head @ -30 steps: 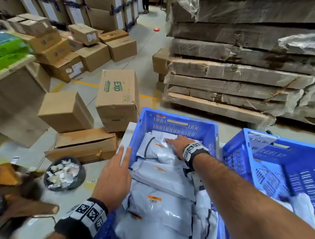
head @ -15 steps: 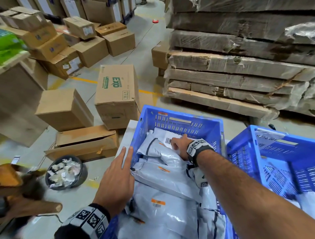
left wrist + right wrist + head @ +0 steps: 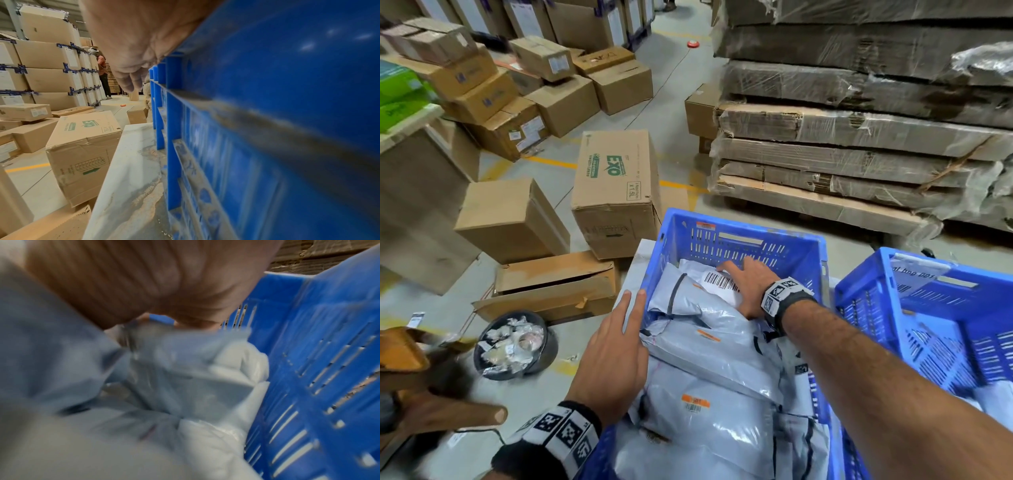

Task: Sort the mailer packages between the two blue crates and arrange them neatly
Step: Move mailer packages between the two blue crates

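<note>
- The left hand lies flat, fingers straight, on the rim of the nearer blue crate, a slotted hard-plastic box on a pale worktop.
- Crinkly grey plastic mailer packages fill this crate.
- The right hand, fingers spread, presses the far mailer's white barcode label; its grip holds nothing.
- A second blue crate stands just beside.

even indoor light; wrist views blurred
</note>
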Available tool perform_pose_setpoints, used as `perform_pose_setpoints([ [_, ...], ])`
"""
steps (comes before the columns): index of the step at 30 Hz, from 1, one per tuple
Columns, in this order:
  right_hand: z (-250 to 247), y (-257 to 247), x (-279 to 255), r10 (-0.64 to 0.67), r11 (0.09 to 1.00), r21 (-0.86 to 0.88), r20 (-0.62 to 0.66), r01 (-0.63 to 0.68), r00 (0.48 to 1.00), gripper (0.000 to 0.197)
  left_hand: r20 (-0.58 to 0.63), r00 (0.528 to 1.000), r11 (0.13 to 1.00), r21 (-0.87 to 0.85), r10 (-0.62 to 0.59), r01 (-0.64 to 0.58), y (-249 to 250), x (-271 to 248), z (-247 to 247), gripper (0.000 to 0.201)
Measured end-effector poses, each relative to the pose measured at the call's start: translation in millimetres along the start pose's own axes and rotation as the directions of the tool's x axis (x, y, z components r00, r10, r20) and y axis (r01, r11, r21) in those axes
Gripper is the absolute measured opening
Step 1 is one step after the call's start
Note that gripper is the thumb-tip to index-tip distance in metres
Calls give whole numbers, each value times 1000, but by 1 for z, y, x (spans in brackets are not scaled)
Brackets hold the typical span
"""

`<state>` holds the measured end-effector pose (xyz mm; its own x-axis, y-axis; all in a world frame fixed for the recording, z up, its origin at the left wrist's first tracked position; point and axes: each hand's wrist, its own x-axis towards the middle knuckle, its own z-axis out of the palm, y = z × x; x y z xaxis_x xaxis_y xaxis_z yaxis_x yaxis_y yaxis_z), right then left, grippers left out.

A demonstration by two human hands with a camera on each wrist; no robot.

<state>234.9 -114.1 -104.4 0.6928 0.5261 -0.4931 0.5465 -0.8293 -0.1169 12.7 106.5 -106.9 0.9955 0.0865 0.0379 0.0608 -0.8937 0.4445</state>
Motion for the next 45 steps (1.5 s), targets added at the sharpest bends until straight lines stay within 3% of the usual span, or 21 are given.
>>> perform_pose_setpoints([
  [2, 0, 0, -3, -46, 996, 77, 22, 44, 999, 97, 2, 1000, 1000, -1, -8, 8, 0, 0, 0, 78],
  [6, -3, 3, -9, -85, 996, 34, -25, 86, 996, 103, 8, 1000, 1000, 7, -7, 7, 0, 0, -1, 80],
  [13, -29, 6, -31, -103, 979, -196, -229, 58, 968, 102, 18, 1000, 1000, 22, -20, 19, 1, 0, -2, 81],
  [17, -42, 3, -57, -109, 960, -281, -379, -2, 919, 99, 39, 999, 997, 73, -34, 32, 1, -1, -4, 80],
  [26, -39, 0, -152, -148, 973, -230, -592, 11, 792, 91, 100, 994, 949, 315, -34, 1, 23, -22, -38, 75],
  [30, -29, 22, -202, -82, 990, -143, -661, -18, 746, 90, 79, 997, 945, 327, -3, -23, 50, -34, -63, 76],
  [35, -5, 66, -255, 41, 997, -17, -696, -74, 717, 88, 51, 978, 918, 339, 200, -206, 118, -39, -69, 71],
  [40, 32, 114, -301, 180, 983, 91, -668, -161, 722, 88, 77, 943, 905, 266, 322, -331, 204, -43, -28, 71],
  [45, 72, 159, -347, 400, 915, 204, -556, -347, 729, 84, 143, 915, 903, 163, 377, -398, 286, -59, 37, 79],
])
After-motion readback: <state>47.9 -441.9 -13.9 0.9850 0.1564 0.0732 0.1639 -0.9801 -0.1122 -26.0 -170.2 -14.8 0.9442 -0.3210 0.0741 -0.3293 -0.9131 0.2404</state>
